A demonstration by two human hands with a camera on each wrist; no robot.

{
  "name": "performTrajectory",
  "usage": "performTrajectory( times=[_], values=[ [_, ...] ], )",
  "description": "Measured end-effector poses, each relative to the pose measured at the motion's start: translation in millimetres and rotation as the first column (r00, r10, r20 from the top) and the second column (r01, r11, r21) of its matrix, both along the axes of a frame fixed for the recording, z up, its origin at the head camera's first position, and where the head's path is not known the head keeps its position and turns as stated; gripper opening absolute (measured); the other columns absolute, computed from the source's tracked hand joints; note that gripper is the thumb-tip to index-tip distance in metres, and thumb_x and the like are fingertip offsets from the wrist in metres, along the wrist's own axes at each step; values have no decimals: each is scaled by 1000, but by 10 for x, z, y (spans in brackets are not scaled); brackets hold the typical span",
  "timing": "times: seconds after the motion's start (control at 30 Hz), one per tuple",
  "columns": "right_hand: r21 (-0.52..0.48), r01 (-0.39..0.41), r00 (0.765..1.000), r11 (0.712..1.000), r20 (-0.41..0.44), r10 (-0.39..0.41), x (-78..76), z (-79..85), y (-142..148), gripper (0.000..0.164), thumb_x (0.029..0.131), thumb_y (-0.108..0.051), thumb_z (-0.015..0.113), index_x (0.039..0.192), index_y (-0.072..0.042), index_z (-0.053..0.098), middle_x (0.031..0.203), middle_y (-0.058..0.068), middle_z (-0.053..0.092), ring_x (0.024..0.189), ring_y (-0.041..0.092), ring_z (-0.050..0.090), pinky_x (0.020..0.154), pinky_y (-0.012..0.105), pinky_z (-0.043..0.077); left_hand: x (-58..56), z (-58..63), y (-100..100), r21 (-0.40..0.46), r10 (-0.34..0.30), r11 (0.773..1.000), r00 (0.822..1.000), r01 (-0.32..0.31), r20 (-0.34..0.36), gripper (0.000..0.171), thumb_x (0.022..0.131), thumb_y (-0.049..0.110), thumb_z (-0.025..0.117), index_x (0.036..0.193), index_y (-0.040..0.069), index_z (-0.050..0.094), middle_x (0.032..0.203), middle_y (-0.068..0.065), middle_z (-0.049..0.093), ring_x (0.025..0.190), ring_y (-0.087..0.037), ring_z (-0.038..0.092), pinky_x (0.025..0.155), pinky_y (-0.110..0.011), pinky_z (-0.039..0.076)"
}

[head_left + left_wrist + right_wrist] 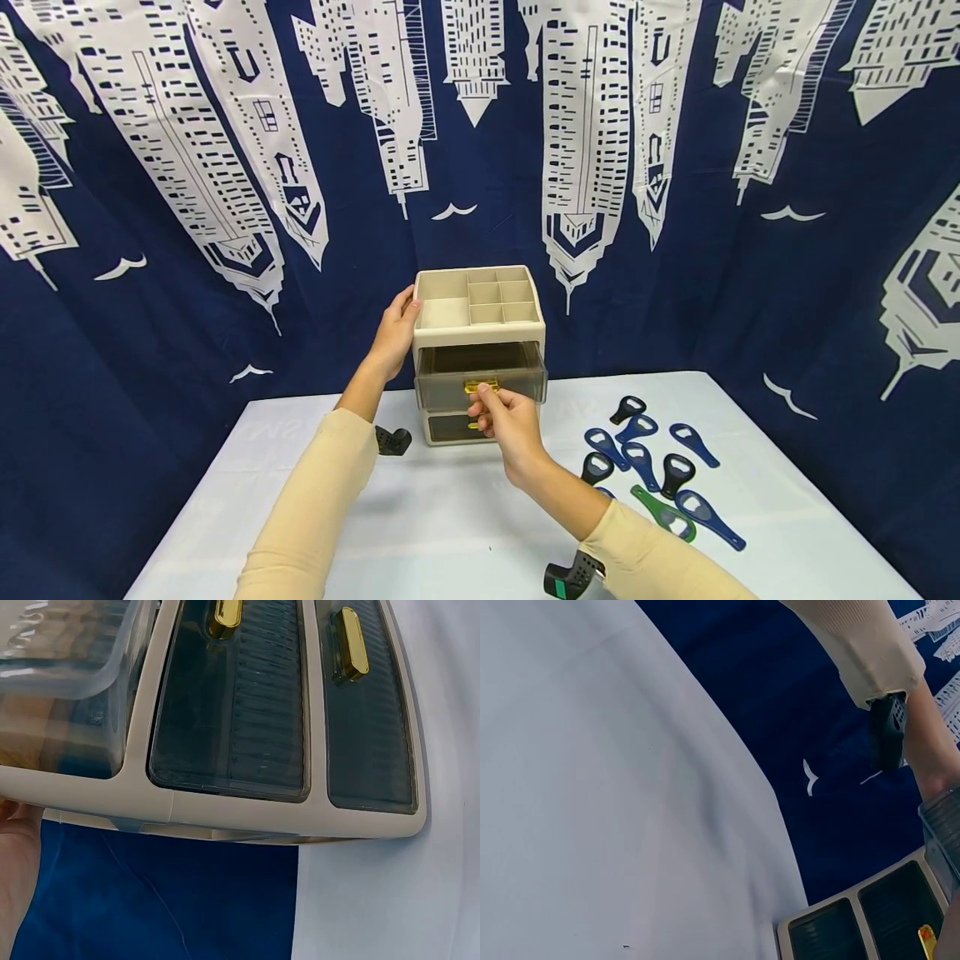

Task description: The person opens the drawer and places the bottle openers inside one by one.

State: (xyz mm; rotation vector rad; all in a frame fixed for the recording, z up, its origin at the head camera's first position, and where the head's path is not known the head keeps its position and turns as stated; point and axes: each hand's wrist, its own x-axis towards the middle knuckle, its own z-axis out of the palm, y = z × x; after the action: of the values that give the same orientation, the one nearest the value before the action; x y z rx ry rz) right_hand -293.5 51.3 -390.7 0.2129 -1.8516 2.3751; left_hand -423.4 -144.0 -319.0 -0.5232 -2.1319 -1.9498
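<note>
A cream desktop drawer organizer (480,333) stands at the back of the table, with smoky see-through drawers and gold handles. My left hand (395,333) holds it by its upper left side, the thumb at the top rim. My right hand (513,425) pinches the gold handle (472,387) of the top drawer (442,392), which is pulled partly out. In the left wrist view the middle drawer (225,712) and bottom drawer (367,735) are closed. The edge of my left hand (15,877) shows there beside the organizer.
Several bottle openers, blue, black and green, lie on the right of the white table (435,533), among them a green bottle opener (656,506). Open compartments (501,293) divide the organizer's top. A navy curtain (360,250) with white building prints hangs right behind.
</note>
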Motion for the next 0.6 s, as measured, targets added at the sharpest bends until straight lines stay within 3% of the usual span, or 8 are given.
performTrajectory(
  times=[0.6],
  values=[
    [-9,-13,1000,1000,17,13,156,-10,26,37,105,-23,64,103,13,69,75,4,68,59,9,53,58,19,43,27,7,3,1,9,1000,1000,-9,7,54,115,19,36,164,2,21,167,-18,25,151,-29,27,121,-45,25]
  ],
)
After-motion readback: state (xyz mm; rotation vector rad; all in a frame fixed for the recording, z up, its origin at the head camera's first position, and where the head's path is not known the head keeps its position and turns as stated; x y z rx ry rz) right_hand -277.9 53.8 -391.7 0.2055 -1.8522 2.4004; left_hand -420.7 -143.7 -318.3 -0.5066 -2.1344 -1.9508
